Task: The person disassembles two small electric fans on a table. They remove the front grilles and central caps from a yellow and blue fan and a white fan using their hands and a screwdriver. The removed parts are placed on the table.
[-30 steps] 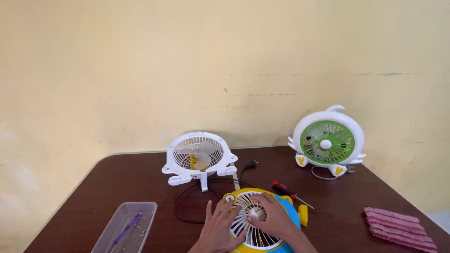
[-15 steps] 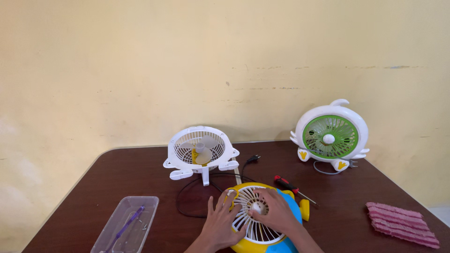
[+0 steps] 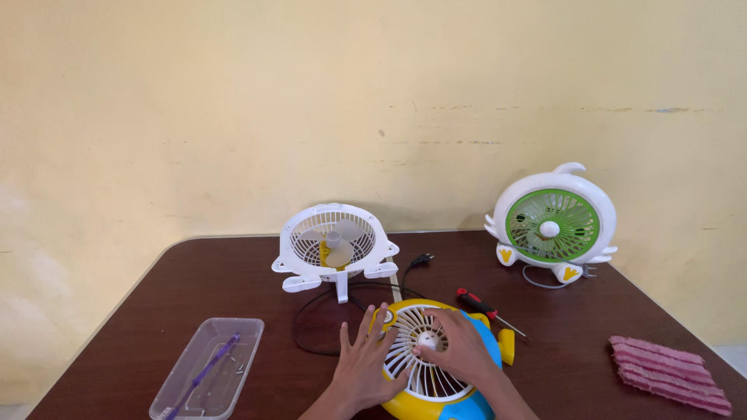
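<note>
brown table (image 3: 233, 280) | white fan grille (image 3: 424, 365) under both hands | left hand (image 3: 366, 365), right hand (image 3: 459, 350): fingers spread flat

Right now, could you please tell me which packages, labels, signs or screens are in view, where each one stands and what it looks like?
No labels, signs or screens show.
Clear plastic tray: the nearest thing to a package, front left on the brown table, rectangular, open-topped, holding a purple stick-like tool and small bits.
</note>
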